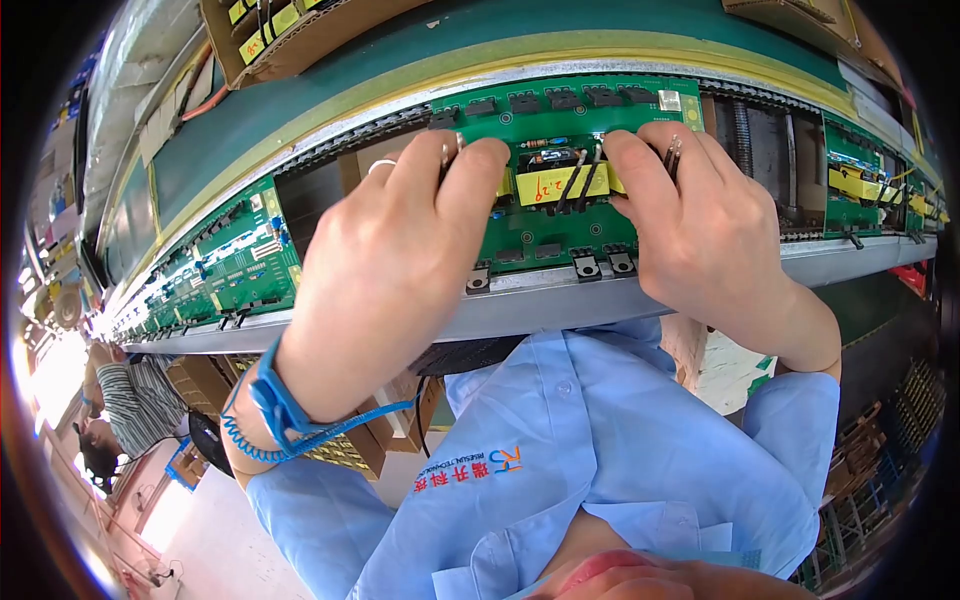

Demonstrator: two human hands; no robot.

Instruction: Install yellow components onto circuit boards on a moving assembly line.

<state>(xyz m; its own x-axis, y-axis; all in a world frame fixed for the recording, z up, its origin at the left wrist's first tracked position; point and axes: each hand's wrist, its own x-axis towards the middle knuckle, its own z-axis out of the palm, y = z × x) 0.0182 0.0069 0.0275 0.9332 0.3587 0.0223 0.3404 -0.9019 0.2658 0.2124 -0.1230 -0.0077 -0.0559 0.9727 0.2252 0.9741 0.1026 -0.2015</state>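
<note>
Hands work on the green rectangular circuit board (560,215) lying on the conveyor rail (520,300): left hand (385,270) pinches small metal leads, right hand (700,230) pinches others, both beside the board's yellow-taped transformer (560,185), so seating appears underway, needing careful alignment.

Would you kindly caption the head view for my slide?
Both hands, left hand and right hand, press a yellow-taped transformer onto a green circuit board on a conveyor line.

Sunlit pale floor (215,545) beside long green conveyor line (300,95).
</note>
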